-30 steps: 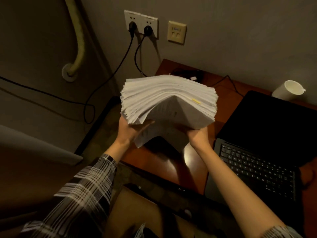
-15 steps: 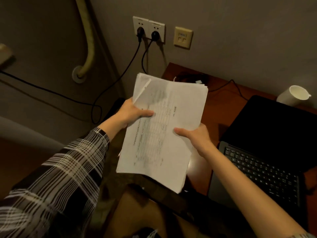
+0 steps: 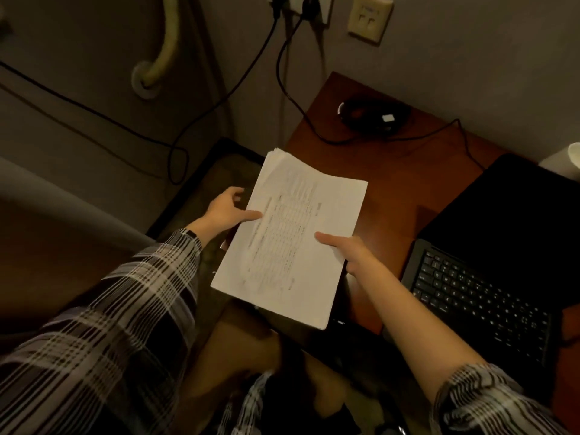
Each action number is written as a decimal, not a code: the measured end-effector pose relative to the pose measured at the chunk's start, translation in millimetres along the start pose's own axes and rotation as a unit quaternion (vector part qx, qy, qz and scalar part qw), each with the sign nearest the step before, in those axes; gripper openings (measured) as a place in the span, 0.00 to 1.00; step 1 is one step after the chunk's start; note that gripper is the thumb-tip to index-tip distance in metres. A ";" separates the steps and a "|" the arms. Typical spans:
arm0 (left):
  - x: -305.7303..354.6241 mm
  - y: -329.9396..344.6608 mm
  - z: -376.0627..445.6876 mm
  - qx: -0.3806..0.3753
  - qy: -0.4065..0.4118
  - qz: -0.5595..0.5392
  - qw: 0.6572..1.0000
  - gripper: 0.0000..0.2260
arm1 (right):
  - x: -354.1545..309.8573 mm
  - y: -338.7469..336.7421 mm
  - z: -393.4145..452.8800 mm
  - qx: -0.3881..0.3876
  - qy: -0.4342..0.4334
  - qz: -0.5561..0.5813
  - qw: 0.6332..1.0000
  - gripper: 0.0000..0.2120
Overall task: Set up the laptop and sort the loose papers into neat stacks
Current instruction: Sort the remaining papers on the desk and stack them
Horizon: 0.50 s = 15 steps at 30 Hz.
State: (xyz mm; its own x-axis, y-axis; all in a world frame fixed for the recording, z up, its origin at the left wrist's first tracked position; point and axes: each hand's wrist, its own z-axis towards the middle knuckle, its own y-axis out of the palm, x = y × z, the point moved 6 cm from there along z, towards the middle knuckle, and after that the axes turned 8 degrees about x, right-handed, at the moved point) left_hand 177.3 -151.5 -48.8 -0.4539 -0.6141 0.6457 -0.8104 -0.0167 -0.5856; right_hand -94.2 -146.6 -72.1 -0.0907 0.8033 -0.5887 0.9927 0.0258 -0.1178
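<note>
A thick stack of white printed papers [image 3: 295, 237] lies flat and low over the left end of the wooden desk [image 3: 389, 183], with its near part hanging past the desk's left edge. My left hand [image 3: 227, 208] holds the stack's left edge, thumb on the top sheet. My right hand [image 3: 348, 249] grips the right edge, thumb on top and fingers hidden beneath. The open black laptop [image 3: 489, 277] stands on the desk to the right, screen dark, keyboard facing me.
A black round object [image 3: 373, 116] with a white tag sits at the desk's back, its cable running to the wall sockets [image 3: 301, 4]. A white cup [image 3: 565, 160] shows at the right edge. Cables and a pale pipe [image 3: 163, 48] cross the wall on the left.
The stack was held up edge-on, then tilted flat to face me, and has now come down lower toward the desk. The view has tipped downward.
</note>
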 end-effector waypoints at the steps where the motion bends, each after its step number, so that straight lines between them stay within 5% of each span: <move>1: -9.0 -1.6 -8.9 0.003 -0.008 -0.001 1.000 0.35 | 0.4 0.8 -1.4 -0.001 -0.001 0.008 1.000 0.24; 5: -49.0 2.1 -56.1 0.047 -0.079 -0.084 0.992 0.35 | 6.2 1.8 -5.6 0.027 -0.014 0.039 0.999 0.20; 7: -65.3 7.7 -80.1 0.096 -0.109 -0.151 0.978 0.33 | 6.5 -3.6 -8.7 0.064 -0.051 -0.048 0.996 0.22; 10: -84.6 24.4 -106.2 0.151 -0.161 -0.277 0.935 0.31 | 10.7 -16.6 -13.2 0.071 -0.058 -0.135 0.987 0.30; 15: -106.2 50.7 -116.7 0.159 -0.272 -0.395 0.863 0.34 | 25.7 -21.6 -12.5 0.022 -0.082 -0.171 0.982 0.23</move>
State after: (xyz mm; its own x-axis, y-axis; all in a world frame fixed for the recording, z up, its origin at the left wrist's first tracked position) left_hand 141.3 4.9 -89.9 0.5048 -0.5897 0.6304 -0.6049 -0.7626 -0.2290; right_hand -117.0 -119.1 -74.7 -0.4333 0.6461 -0.6283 0.8978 0.2486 -0.3635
